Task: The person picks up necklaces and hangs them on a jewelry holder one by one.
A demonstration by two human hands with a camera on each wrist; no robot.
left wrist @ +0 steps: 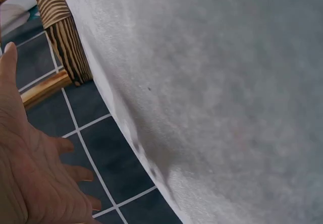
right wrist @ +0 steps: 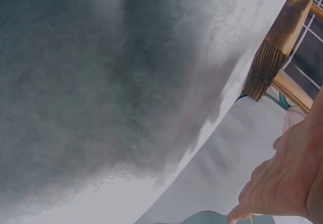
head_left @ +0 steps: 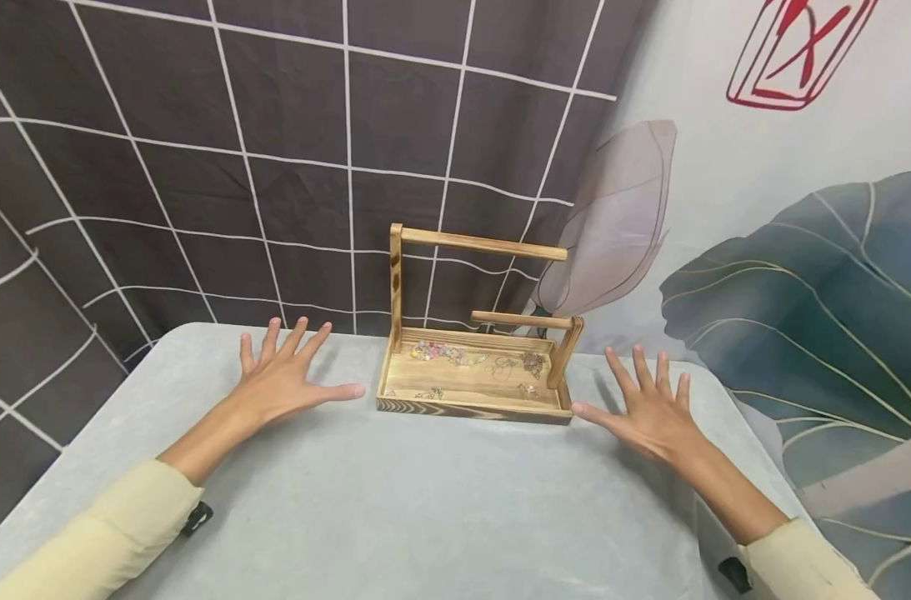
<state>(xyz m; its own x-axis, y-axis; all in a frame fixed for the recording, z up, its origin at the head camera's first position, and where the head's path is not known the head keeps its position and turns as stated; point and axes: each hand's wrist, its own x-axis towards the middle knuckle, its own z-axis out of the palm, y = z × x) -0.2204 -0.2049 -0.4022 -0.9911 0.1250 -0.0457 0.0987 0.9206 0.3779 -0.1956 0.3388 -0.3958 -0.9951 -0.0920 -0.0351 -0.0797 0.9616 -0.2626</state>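
Wooden tray [head_left: 470, 411] shows dark-striped grain, 2 rails [head_left: 485, 242] and jewelry [head_left: 437, 351] inside.

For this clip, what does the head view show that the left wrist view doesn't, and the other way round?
Only the head view shows the trinkets inside the tray, the right hand and the red emblem.

Only the left wrist view shows the palm side of the left hand and the tray's outer left end.

Both share the left hand, part of the tray, the table and the grid curtain.
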